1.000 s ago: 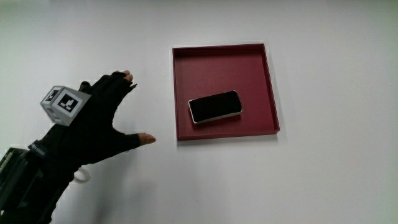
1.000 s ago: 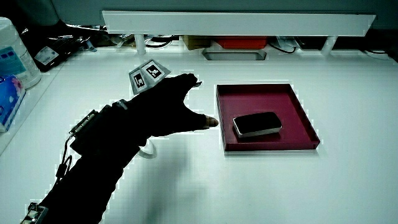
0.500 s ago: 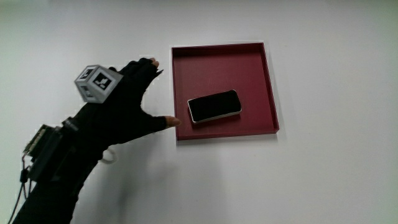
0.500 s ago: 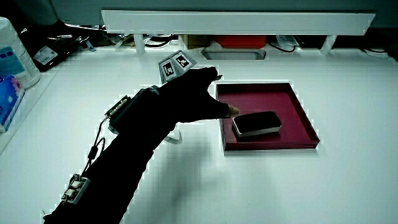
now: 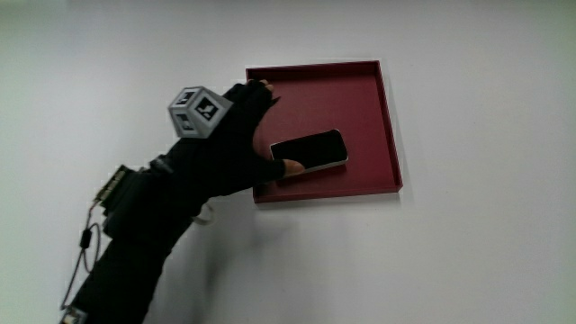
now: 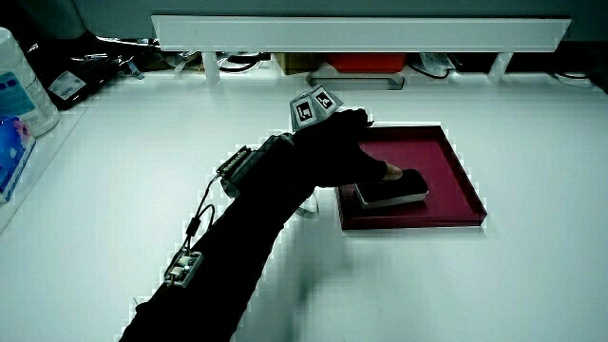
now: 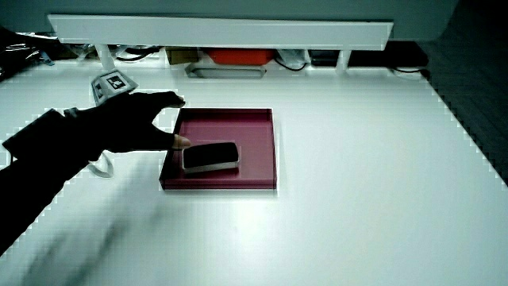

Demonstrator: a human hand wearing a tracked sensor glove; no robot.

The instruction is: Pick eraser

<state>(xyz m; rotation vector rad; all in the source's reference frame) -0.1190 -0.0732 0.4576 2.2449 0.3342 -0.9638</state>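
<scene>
- Fingers spread, holding nothing: hand point(image 5: 225, 144) hangs over the tray's edge, thumb tip at the eraser's end, contact unclear; index reaches over the tray's corner farthest from the person.
- White table point(image 5: 468, 252), plain and glossy, largest thing in the main view.
- Low pale partition point(image 6: 361, 33) along the table's edge in both side views, with cables and a red item under it; main view shows none of this.
- Dark red square tray point(image 5: 360, 90), shallow raised rim, flat on the table.
- Forearm point(image 6: 237, 256) in a black sleeve with a small wired device strapped on, clearest in a side view.
- Eraser point(image 5: 315, 150) lies flat in the tray, nearer its person-side wall; rounded rectangle, black top, pale sides.
- Patterned cube point(image 5: 196, 112) on the glove's back.
</scene>
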